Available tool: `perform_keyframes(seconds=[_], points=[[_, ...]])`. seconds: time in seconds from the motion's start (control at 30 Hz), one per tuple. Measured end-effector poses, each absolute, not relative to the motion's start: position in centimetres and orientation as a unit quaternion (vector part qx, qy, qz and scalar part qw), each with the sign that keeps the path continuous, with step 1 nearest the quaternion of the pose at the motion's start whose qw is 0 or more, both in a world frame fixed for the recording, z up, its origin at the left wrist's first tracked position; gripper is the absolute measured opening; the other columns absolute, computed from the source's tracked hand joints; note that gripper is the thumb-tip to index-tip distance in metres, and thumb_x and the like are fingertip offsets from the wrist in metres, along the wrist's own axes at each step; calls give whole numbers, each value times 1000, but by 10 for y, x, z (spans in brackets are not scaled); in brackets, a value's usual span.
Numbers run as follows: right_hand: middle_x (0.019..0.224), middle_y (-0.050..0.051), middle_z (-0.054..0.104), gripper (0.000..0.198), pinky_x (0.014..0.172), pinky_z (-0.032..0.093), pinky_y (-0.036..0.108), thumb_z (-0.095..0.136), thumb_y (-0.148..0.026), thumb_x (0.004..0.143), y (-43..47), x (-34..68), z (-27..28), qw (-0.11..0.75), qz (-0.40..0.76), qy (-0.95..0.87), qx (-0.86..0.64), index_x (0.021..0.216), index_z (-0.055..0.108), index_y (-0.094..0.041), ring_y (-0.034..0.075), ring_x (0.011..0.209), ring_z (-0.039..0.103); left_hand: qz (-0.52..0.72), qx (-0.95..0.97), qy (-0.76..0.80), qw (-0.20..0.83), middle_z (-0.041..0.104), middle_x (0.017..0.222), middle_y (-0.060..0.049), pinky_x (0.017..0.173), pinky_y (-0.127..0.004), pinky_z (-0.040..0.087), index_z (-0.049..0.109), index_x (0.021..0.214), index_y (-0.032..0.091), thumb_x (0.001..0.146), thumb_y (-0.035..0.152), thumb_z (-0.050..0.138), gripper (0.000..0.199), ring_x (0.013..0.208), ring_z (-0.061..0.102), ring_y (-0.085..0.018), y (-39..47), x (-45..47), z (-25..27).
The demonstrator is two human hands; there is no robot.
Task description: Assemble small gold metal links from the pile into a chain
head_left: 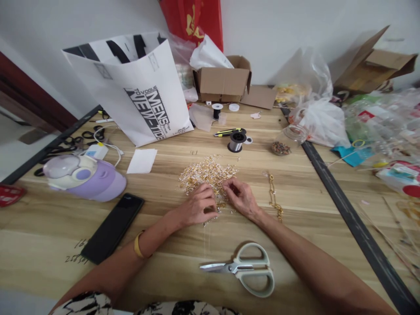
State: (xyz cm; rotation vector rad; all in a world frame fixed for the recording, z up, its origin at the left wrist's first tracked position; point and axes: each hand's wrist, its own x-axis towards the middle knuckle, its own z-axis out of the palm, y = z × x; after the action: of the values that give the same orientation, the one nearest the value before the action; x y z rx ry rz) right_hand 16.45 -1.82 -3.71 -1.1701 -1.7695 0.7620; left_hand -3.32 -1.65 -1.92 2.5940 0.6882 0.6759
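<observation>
A loose pile of small gold and silver beads (206,171) lies on the wooden table. My left hand (199,205) is at the pile's near edge, thumb and fingers closed in a pinch. Below its fingertips shows a short beaded strand (210,222), from which a fine clear thread trails toward me. On the pile's right edge, my right hand (242,197) has its fingers curled and pinched together among the beads; whatever they grip is too small to make out. Nearer me lie scissors (244,267) with pale handles, blades pointing left.
Right of the right hand lies a gold chain (272,197). Behind the pile are a wire spool (236,142), a utility knife (229,132) and a bead jar (282,146). A black phone (113,227), a purple device (88,177) and a white bag (138,87) stand left.
</observation>
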Motion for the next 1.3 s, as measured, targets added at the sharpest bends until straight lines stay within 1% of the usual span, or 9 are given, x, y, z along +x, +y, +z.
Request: perform_keyframes(seconds=[0.13, 0.27, 0.33, 0.57, 0.73, 0.87, 1.13, 1.3], points=[[63, -1, 52, 14, 49, 34, 22, 51, -25, 87, -19, 165, -37, 434, 309, -707, -465, 78, 56, -16, 10, 53, 42, 190, 943, 233, 145, 57, 80, -6, 84, -35, 39, 63, 71, 14, 78, 33, 67, 21, 89, 45, -21, -24, -31, -17], [63, -1, 52, 14, 50, 35, 23, 51, -26, 87, -18, 165, -36, 441, 317, -702, -461, 78, 56, -16, 10, 54, 43, 175, 943, 236, 155, 57, 77, -5, 82, -32, 38, 62, 74, 15, 82, 25, 63, 13, 87, 45, -19, -26, -29, -17], [64, -1, 52, 14, 50, 35, 23, 51, -26, 87, -18, 166, -36, 446, 322, -698, -459, 78, 56, -17, 10, 54, 43, 173, 940, 241, 167, 57, 74, -4, 80, -31, 38, 62, 73, 15, 83, 22, 61, 13, 85, 45, -18, -26, -28, -17], [63, -1, 50, 13, 51, 35, 23, 50, -26, 88, -19, 167, -36, 472, 325, -680, -458, 79, 54, -17, 10, 54, 43, 174, 930, 243, 216, 59, 74, -5, 77, -29, 39, 61, 70, 15, 83, 18, 59, 14, 82, 48, -17, -23, -27, -12], [63, -1, 51, 13, 51, 35, 23, 49, -26, 88, -18, 167, -38, 477, 328, -680, -450, 80, 54, -17, 10, 54, 43, 217, 900, 250, 283, 63, 72, -5, 75, -29, 43, 59, 69, 15, 82, 14, 57, 13, 80, 52, -16, -21, -28, -13], [64, -1, 53, 14, 52, 36, 23, 49, -27, 88, -17, 167, -36, 475, 324, -682, -452, 80, 54, -17, 11, 55, 45, 243, 873, 262, 331, 65, 73, -4, 73, -27, 45, 60, 70, 15, 80, 14, 57, 11, 79, 55, -15, -19, -29, -20], [63, -1, 51, 15, 52, 36, 23, 49, -28, 88, -17, 168, -36, 463, 327, -683, -459, 80, 55, -17, 11, 54, 44, 239, 830, 300, 405, 66, 75, -4, 68, -23, 48, 64, 74, 13, 78, 13, 60, 5, 70, 60, -12, -19, -30, -20], [63, -1, 51, 14, 51, 36, 23, 49, -26, 88, -17, 168, -35, 463, 325, -688, -455, 80, 55, -17, 11, 54, 44, 234, 814, 307, 433, 66, 75, -6, 65, -22, 47, 66, 76, 12, 77, 10, 56, 10, 69, 60, -12, -20, -28, -15]])
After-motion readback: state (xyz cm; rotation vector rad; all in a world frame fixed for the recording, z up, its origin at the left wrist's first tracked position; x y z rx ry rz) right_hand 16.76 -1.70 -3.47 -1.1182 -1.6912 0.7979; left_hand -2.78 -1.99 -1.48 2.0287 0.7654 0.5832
